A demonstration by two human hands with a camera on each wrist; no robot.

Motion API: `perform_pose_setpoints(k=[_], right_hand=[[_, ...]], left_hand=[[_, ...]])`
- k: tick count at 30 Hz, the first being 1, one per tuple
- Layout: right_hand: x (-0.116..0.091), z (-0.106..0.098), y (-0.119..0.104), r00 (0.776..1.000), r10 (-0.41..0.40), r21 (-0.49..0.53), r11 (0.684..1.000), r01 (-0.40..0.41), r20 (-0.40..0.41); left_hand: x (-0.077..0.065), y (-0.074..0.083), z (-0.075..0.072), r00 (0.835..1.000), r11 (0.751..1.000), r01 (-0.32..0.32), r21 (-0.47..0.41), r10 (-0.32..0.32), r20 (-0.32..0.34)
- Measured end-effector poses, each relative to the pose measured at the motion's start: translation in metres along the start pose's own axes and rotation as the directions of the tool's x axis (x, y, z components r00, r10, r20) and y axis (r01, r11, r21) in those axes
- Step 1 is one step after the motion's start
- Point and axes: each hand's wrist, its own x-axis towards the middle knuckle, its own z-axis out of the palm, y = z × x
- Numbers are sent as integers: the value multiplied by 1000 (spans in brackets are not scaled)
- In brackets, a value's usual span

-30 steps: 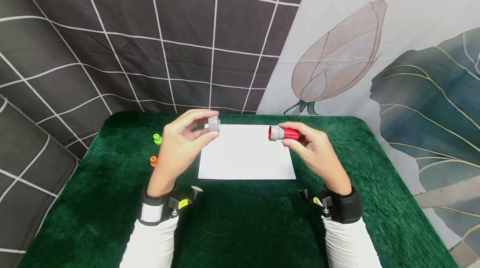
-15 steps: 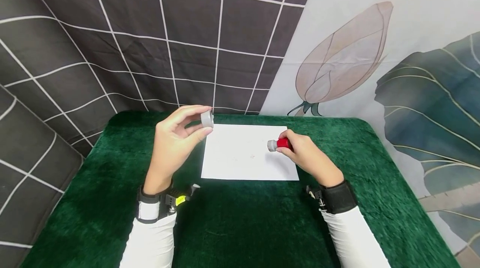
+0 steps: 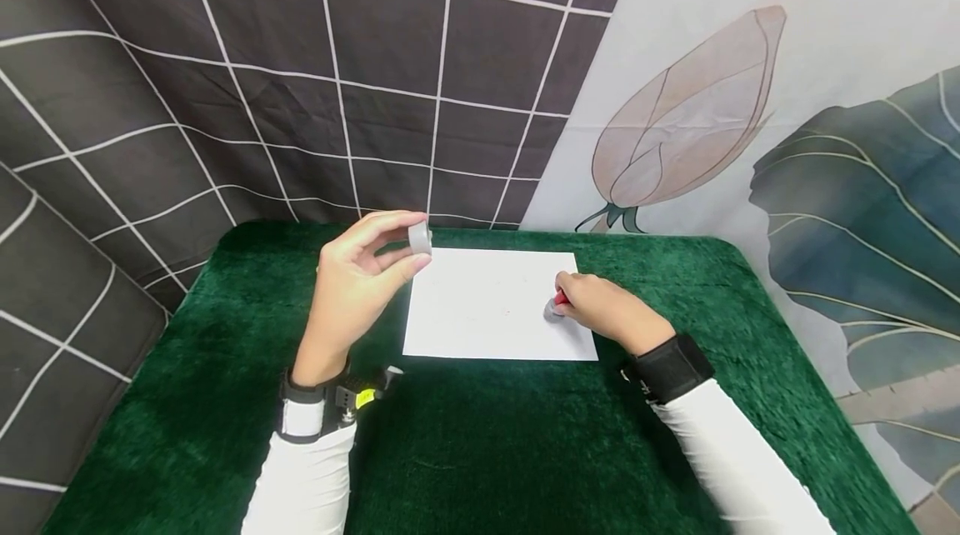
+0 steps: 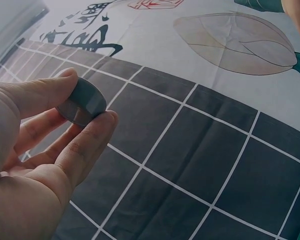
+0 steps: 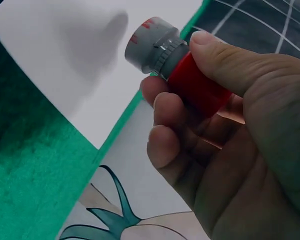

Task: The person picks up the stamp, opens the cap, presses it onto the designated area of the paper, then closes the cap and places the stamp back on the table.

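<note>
My left hand point(image 3: 351, 289) pinches a grey cap point(image 3: 420, 238) between thumb and fingers, held up over the left back corner of the paper. In the left wrist view the round grey cap point(image 4: 82, 102) sits at the fingertips. Above the right part of the white paper point(image 3: 487, 302), my right hand point(image 3: 611, 310) grips a red stamp with a grey head point(image 3: 553, 311), tilted down toward the sheet. The right wrist view shows the stamp point(image 5: 200, 85) with red ink traces at its rim and its shadow on the paper. Small faint marks lie on the sheet.
A dark green cloth point(image 3: 480, 452) covers the table around the paper. Behind it hang a dark gridded cloth point(image 3: 390, 43) and a white cloth with a leaf print point(image 3: 690, 110). Each wrist wears a black strap point(image 3: 670, 368).
My right hand has lowered the stamp toward the paper and turned its grey head downward. My left hand stays raised with the cap. The green and orange pieces at left are no longer visible.
</note>
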Motion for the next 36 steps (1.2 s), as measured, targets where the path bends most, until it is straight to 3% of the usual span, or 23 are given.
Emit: perform_pose_setpoints(k=[14,24,30,36], right_hand=[[6,14,3,998,3,-58,998,0,62],[4,20,-3,976,109,-60,993,-100,187],[4,25,-4,977,129,-27,992,-127,171],[4,29,-2,990,71,-33,997,-67,122]], left_hand=[[1,-2,6,1000,1000,6,-2,-6,26],[0,-2,8,999,1000,28,9,-29,36],[0,-3,9,999,999,36,17,-37,40],[0,-2,8,998,998,50,38,-52,39]])
